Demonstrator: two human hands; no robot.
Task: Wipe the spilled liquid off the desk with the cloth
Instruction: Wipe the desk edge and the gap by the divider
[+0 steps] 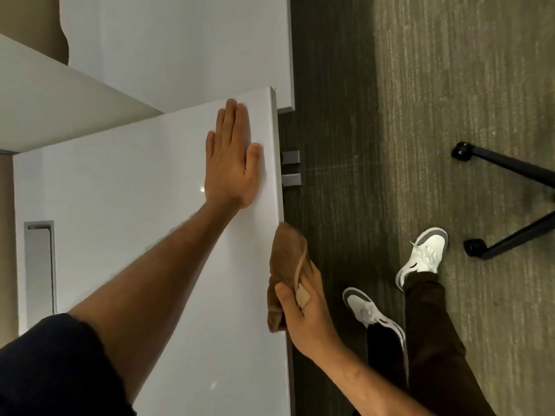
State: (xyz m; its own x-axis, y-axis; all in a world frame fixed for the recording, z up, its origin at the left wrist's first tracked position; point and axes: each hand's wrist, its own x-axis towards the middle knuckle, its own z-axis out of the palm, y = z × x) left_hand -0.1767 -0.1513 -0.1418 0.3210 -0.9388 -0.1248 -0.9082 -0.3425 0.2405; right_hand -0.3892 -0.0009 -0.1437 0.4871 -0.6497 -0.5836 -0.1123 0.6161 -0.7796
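Left hand [231,163] lay flat, fingers spread, on the desk [135,205] while the right hand [303,307] gripped the bunched cloth [285,259] at the desk's edge, where it risked pushing any liquid onto the carpet [450,85]

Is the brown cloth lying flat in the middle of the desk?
No, the brown cloth is bunched in the right hand at the edge of the desk, while the left hand rests flat on top.

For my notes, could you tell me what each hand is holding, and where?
The right hand grips the brown cloth at its bunched lower part; the left hand holds nothing, resting flat on the desk.
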